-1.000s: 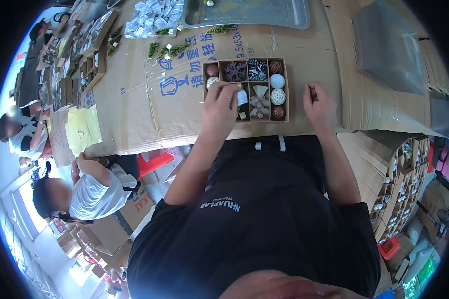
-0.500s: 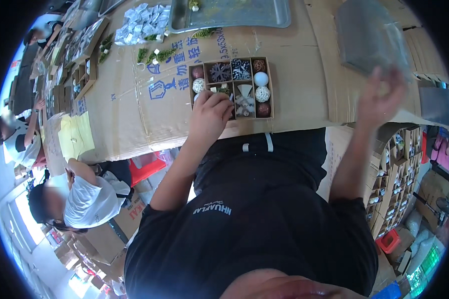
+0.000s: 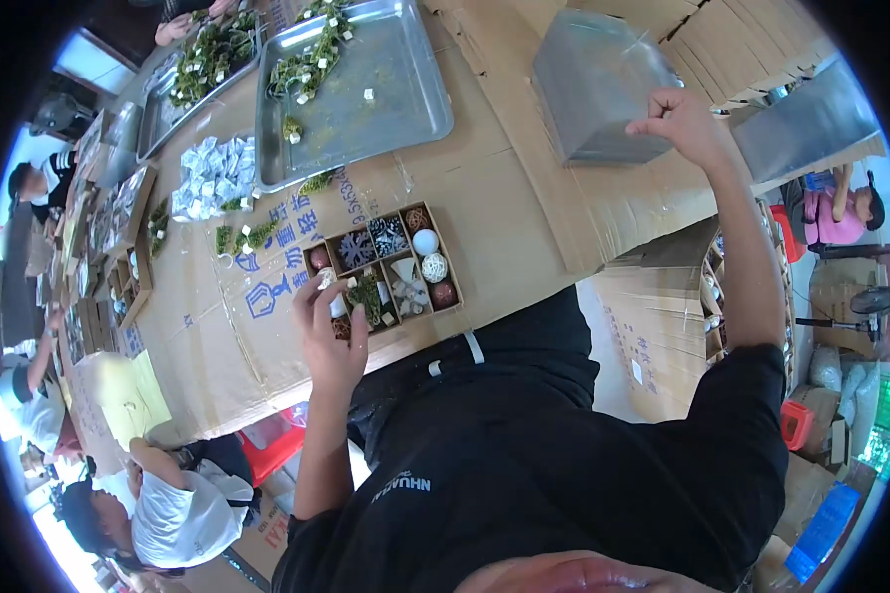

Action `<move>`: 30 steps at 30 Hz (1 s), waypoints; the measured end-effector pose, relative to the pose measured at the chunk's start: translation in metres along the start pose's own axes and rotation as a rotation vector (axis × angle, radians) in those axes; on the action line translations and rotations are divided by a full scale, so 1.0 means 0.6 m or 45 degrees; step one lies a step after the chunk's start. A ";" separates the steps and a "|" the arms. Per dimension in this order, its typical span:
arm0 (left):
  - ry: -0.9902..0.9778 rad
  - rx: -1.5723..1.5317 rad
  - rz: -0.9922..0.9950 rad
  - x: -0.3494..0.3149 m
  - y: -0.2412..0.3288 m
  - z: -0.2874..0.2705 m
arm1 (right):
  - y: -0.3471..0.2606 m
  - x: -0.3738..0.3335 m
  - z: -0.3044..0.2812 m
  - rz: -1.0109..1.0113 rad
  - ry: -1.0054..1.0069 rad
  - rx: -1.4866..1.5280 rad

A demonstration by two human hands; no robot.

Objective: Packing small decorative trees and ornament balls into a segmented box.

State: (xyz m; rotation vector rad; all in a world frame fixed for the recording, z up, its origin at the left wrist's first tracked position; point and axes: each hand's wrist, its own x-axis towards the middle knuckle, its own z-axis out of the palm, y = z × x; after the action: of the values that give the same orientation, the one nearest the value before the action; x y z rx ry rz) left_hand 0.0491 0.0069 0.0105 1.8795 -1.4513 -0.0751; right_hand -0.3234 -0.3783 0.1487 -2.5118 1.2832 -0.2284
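My left hand (image 3: 328,331) rests over the left side of a divided cardboard box (image 3: 455,299), fingers and thumb apart. Its fingertips are beside a white ball and a brown wicker ball (image 3: 341,327). The compartments also hold a dark snowflake (image 3: 354,249), a dark-and-white pine cone (image 3: 387,234), green sprigs with small white cubes (image 3: 366,295), a pale figure (image 3: 408,287) and several balls, such as a white one (image 3: 425,242). My right hand (image 3: 684,127) is raised at a grey, shiny, see-through block-shaped stack (image 3: 598,89), fingers curled and thumb pointing left. Anything in its fingers cannot be made out.
A metal tray (image 3: 405,109) with green sprigs stands at the back, beside a pile of silvery packets (image 3: 213,178). Another tray (image 3: 158,124) is farther left. Cardboard covers the table (image 3: 504,188). People work along the left side. Filled divided boxes are stacked below right.
The view has turned, so the table appears tilted. My left hand's fingers have spread from a closer grip over the box. My right hand's fingers have curled by the see-through stack.
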 end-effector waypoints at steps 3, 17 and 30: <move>0.114 -0.015 -0.070 -0.006 -0.006 -0.012 | 0.016 0.026 -0.009 -0.014 -0.228 0.225; 0.030 -0.297 -0.302 -0.041 -0.020 0.013 | 0.057 0.065 -0.005 0.049 -0.612 0.632; 0.098 -0.301 -0.308 -0.046 -0.024 0.004 | 0.073 0.098 -0.006 0.069 -0.846 0.763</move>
State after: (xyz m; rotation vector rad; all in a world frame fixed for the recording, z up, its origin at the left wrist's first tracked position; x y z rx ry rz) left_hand 0.0498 0.0305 -0.0102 1.8317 -1.1064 -0.2752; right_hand -0.3233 -0.4508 0.1372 -1.8044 0.8409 0.1995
